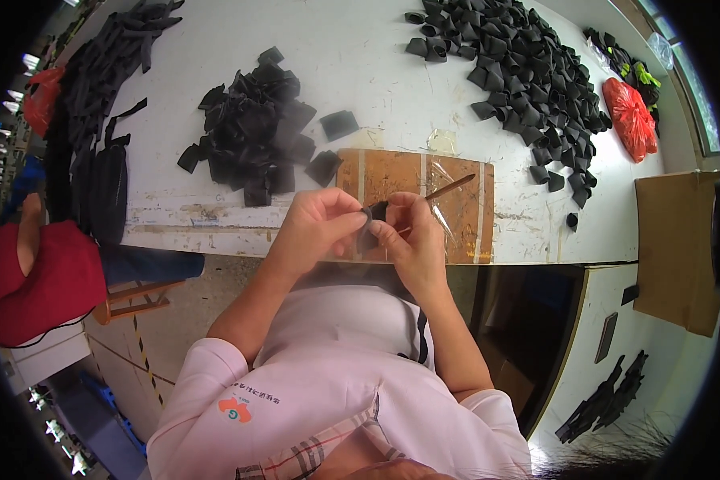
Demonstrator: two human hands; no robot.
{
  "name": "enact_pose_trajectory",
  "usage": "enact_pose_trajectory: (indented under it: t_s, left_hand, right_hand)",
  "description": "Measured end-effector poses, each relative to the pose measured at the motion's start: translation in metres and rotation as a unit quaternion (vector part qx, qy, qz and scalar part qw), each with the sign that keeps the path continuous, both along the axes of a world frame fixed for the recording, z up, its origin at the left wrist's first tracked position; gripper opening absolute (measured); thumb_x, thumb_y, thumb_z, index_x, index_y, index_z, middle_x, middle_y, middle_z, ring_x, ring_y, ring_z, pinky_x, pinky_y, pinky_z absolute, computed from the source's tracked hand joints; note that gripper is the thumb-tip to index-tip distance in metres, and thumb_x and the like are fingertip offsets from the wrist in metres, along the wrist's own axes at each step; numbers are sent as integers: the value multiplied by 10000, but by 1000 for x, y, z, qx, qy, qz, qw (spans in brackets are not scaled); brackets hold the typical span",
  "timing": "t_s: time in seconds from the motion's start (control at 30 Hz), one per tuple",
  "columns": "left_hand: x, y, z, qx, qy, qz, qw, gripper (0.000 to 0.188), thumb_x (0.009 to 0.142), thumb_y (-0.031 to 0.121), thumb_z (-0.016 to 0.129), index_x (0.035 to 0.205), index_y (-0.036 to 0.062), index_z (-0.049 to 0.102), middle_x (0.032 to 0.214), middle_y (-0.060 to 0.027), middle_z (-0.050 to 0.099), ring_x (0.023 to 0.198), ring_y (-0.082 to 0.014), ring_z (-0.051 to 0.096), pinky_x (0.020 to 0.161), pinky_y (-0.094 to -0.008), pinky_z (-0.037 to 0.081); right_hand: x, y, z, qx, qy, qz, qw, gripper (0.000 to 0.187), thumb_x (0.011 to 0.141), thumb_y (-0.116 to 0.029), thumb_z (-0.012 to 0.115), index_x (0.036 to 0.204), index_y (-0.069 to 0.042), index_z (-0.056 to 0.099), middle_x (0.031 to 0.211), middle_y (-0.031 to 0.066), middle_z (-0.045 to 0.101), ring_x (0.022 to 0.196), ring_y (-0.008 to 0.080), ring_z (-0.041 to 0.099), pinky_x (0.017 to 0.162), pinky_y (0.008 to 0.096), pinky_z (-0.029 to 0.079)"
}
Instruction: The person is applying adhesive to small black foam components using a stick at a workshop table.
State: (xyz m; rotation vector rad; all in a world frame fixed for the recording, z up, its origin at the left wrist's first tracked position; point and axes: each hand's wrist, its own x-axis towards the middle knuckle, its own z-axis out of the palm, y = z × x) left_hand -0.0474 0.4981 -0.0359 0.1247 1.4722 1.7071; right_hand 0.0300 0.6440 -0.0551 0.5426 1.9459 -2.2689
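The left hand [316,227] and right hand [416,242] pinch a small black piece [367,234] between them, over the brown board [482,228] on the table [376,80]. It looks light and pliable, hardly fragile; I'd grip it gently by opposite edges.

A red bag [630,118] lay on the table [360,76] near its right edge, with a green-and-black bundle [646,78] just beside it. A carton [674,252] stood by the near right corner; a window [700,100] showed past the right edge. Another red bag [42,102] sat by the left edge. Off the near left corner, a person [44,280] in red had one leg over a stool [140,294], with striped tape [142,352] on the floor [216,300] nearby.
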Motion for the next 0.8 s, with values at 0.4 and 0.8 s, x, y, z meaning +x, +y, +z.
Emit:
enact_pose_trajectory:
  t_s: [0.4,0.8]
  left_hand:
    - [38,34,-19,-138,556,192,797,94,730,-65,592,800,-4,575,615,-47,582,520,-54,536,454,-197,439]
    - [30,38,0,-48,274,203,939,119,770,-52,567,887,-31,560,687,-44,603,499,-18,495,409,-159,416]
  right_hand:
    - [3,-14,2,492,234,-99,833,118,719,-12,594,829,3,551,748,117,497,642,266,514,527,346,424]
    - [-5,-3,-8,601,318,-103,726,273,610,18,605,874,12,537,775,110,511,632,255,506,500,327,424]
